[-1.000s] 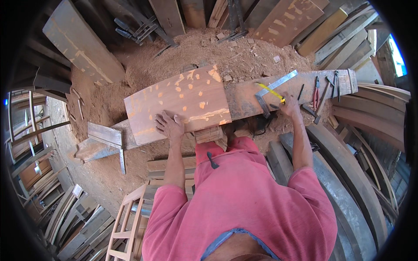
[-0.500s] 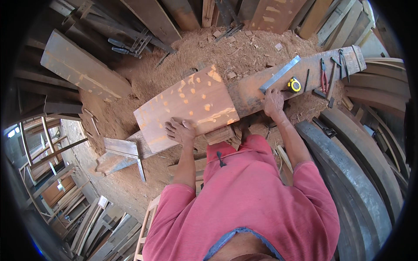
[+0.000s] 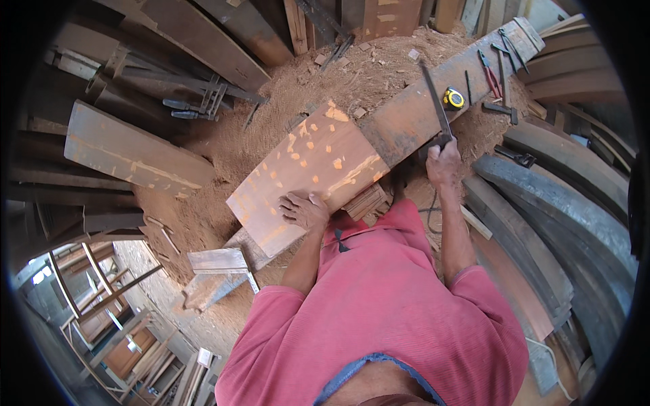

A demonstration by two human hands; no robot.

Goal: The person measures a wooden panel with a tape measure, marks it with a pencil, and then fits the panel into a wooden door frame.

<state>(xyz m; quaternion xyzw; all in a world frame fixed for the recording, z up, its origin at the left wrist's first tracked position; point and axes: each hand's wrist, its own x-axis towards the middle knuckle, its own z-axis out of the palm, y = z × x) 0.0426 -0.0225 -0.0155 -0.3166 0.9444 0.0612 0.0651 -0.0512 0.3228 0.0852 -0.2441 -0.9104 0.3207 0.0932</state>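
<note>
My left hand (image 3: 305,210) lies flat on the stiff, heavy-looking board (image 3: 308,172); right hand (image 3: 443,162) is clenched round the metal square (image 3: 435,101).

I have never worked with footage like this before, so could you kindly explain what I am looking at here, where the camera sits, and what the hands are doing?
This is no machine: a person in a pink shirt works with bare hands. The camera is worn on the person's head and looks down, and its fisheye lens bends straight edges near the rim. The forearms come in from below.

The left hand lies flat on a reddish wooden board dappled with sunlight. The right hand grips the end of a long flat metal tool, a ruler or a file by its look, which lies on a longer grey plank.

On that plank also lie a yellow tape measure and red-handled pliers. Sawdust covers the ground, with planks stacked all around.
</note>
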